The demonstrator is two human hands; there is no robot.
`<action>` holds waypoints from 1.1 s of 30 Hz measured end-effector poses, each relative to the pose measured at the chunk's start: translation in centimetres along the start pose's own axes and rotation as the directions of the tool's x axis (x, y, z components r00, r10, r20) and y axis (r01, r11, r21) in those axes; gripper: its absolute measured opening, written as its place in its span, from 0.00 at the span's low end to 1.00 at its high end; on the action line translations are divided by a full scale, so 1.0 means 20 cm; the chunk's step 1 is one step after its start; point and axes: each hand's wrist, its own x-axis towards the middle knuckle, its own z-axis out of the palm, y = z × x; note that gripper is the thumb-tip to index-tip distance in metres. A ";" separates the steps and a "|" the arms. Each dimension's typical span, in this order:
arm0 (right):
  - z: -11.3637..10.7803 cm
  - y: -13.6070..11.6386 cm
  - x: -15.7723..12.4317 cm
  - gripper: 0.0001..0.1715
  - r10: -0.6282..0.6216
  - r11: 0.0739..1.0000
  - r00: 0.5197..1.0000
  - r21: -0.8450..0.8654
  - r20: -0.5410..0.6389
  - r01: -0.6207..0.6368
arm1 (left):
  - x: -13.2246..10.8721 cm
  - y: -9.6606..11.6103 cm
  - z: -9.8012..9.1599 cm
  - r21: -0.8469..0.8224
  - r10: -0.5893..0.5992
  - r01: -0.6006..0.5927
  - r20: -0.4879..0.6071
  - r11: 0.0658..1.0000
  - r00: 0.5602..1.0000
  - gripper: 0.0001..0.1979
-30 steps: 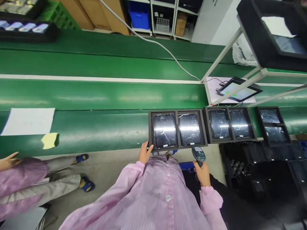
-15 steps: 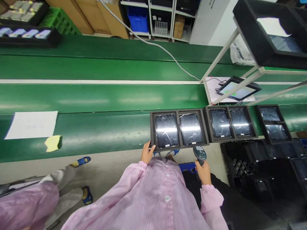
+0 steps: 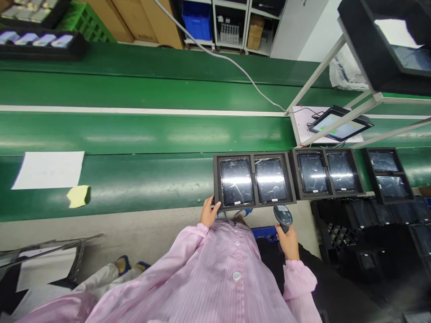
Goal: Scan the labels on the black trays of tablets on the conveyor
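Note:
My right hand [image 3: 288, 242] is closed round the handle of a handheld barcode scanner [image 3: 283, 215], whose head points toward the bench, just below the near edge of a black tray [image 3: 253, 179]. In that tray lie two dark tablet-like screens, a left screen [image 3: 237, 181] and a right screen [image 3: 270, 180], each with a small white label at its lower edge. At the tray's near left corner, my left hand [image 3: 209, 212] grips the rim, thumb on top and fingers along the side.
Two more black trays, a middle tray [image 3: 326, 174] and a far-right tray [image 3: 388, 175], hold similar screens. A lit tablet [image 3: 340, 124] stands behind them under a white frame. White paper [image 3: 49, 170] and a yellow note [image 3: 78, 196] lie left on the green bench [image 3: 151, 177]. Another person is at lower left.
The person at lower left has moved, and a cart shows there more fully. The view has shifted slightly. My hands keep their places at the tray and scanner.

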 end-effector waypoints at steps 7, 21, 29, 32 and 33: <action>0.14 -0.21 -0.25 0.30 -0.102 0.978 0.953 0.204 0.286 0.043 | 0.02 -0.02 0.00 -0.025 -0.018 0.019 0.010 1.000 1.000 0.31; 0.41 -0.37 -0.39 0.31 -0.184 0.983 0.907 0.072 0.378 0.170 | 0.06 -0.08 -0.01 -0.069 -0.035 0.040 0.070 0.997 0.997 0.33; 0.33 -0.30 -0.25 0.30 -0.084 0.982 0.989 0.177 0.124 0.061 | 0.06 -0.03 -0.03 0.019 0.047 -0.049 0.087 0.999 0.995 0.32; 0.19 -0.23 0.01 0.31 0.014 0.975 0.992 0.223 -0.122 0.013 | 0.11 0.02 -0.02 0.113 0.122 -0.129 0.066 0.985 0.990 0.32; 0.14 -0.20 0.11 0.32 0.017 0.972 0.983 0.235 -0.183 0.027 | 0.13 0.03 -0.02 0.143 0.133 -0.140 0.057 0.980 0.989 0.31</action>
